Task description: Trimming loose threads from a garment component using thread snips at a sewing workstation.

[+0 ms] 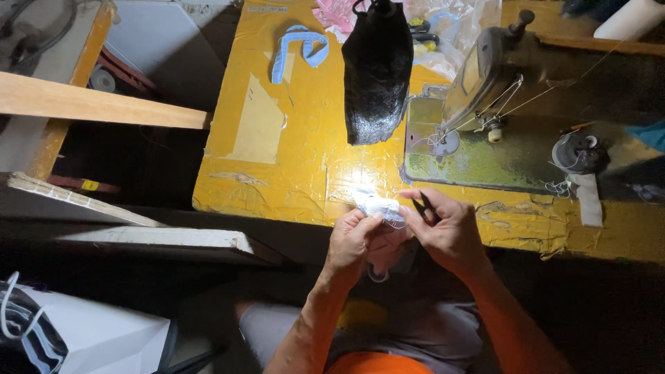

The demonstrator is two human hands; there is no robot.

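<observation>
Both hands (402,235) around small white cloth piece (377,206), fingertips pinching.

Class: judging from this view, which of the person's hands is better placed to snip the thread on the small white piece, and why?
Probably the right hand: it already holds the small black snips beside the white piece, which the left hand pinches.

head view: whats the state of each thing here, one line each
left hand: pinching the white cloth piece
right hand: closed on small black snips
white cloth piece: held up, brightly lit
sewing machine: threaded, nothing under needle
black bag: lying on table
blue strip: lying curled
</observation>
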